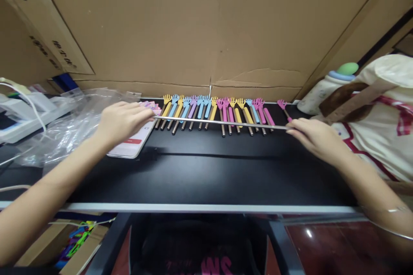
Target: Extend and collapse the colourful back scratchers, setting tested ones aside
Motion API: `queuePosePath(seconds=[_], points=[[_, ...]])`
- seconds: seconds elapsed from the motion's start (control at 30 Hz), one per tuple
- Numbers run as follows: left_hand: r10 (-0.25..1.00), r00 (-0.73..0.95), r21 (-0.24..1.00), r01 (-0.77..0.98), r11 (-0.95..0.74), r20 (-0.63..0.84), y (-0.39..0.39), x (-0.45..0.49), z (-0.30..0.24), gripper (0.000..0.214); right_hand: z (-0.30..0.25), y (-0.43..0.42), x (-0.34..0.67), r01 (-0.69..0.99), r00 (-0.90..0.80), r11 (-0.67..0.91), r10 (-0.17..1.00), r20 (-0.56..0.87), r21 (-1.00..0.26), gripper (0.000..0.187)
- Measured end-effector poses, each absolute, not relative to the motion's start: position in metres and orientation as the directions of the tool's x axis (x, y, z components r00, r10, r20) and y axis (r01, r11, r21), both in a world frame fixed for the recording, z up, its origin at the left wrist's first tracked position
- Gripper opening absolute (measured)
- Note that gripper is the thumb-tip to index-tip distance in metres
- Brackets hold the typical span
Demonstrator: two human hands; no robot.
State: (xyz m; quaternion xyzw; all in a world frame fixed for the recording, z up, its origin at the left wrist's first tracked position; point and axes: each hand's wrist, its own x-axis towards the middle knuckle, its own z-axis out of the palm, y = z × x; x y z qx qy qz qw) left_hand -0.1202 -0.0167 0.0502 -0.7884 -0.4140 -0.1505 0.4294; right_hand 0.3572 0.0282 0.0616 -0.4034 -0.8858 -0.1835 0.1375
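Observation:
A long, thin metal rod [206, 122], apparently an extended telescopic back scratcher, stretches nearly level between my hands above the black table. My left hand [127, 119] is closed around its left end, over a white phone [130, 144]. The other end sits in the closed fingers of my right hand [312, 136]. Both ends of the rod are hidden by my fingers. Behind it lies a row of short back scratchers [192, 109] with pink, yellow, blue and purple claw heads. A single pink claw head [282, 104] shows just behind my right hand.
Clear plastic bags [69, 124] and a white power strip [29, 116] lie at the left. A white bottle [319, 94] and a cream cloth bag [380, 111] stand at the right. Cardboard [161, 30] walls the back. Under the table, a box [48, 240] holds colourful plastic pieces.

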Motion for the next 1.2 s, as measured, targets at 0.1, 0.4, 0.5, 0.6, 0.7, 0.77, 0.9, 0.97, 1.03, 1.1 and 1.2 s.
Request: queuePosePath(seconds=[0.1,0.4,0.5,0.6,0.7,0.77,0.9,0.97,1.03,1.1,1.2], points=[[0.458,0.642,-0.494,0.766,-0.411,0.615,-0.019,-0.065,0.044,0.031,0.057,0.018,0.302,0.658,-0.744,0.688,0.531,0.406,0.305,0.032],[0.417,0.684,-0.470,0.721,-0.509,0.599,-0.033,0.002,0.053,0.026,0.057,-0.009,0.239,0.596,-0.785,0.707,0.412,0.463,0.382,0.032],[0.458,0.669,-0.496,0.742,-0.451,0.585,-0.027,-0.037,0.060,0.029,0.061,0.004,0.277,0.637,-0.758,0.671,0.457,0.465,0.379,0.035],[0.497,0.614,-0.495,0.789,-0.364,0.613,-0.020,-0.095,0.062,0.032,0.064,0.023,0.333,0.688,-0.714,0.650,0.527,0.461,0.324,0.039],[0.564,0.593,-0.529,0.795,-0.296,0.575,-0.021,-0.142,0.060,0.037,0.063,0.034,0.379,0.749,-0.652,0.621,0.631,0.421,0.230,0.042],[0.587,0.595,-0.542,0.788,-0.292,0.549,-0.025,-0.156,0.058,0.035,0.060,0.036,0.394,0.766,-0.627,0.620,0.664,0.407,0.168,0.041],[0.603,0.609,-0.549,0.775,-0.313,0.516,-0.026,-0.155,0.053,0.031,0.058,0.037,0.398,0.773,-0.614,0.618,0.676,0.409,0.140,0.040],[0.629,0.601,-0.537,0.779,-0.323,0.493,-0.022,-0.149,0.049,0.033,0.058,0.037,0.392,0.783,-0.610,0.600,0.690,0.389,0.162,0.041],[0.635,0.585,-0.506,0.796,-0.331,0.504,-0.019,-0.136,0.045,0.034,0.059,0.036,0.377,0.799,-0.596,0.564,0.700,0.393,0.208,0.040],[0.594,0.597,-0.475,0.798,-0.372,0.539,-0.019,-0.112,0.043,0.033,0.059,0.030,0.350,0.789,-0.610,0.553,0.657,0.443,0.266,0.040],[0.512,0.655,-0.446,0.755,-0.481,0.556,-0.026,-0.058,0.046,0.029,0.058,0.011,0.290,0.679,-0.724,0.649,0.516,0.457,0.343,0.036]])
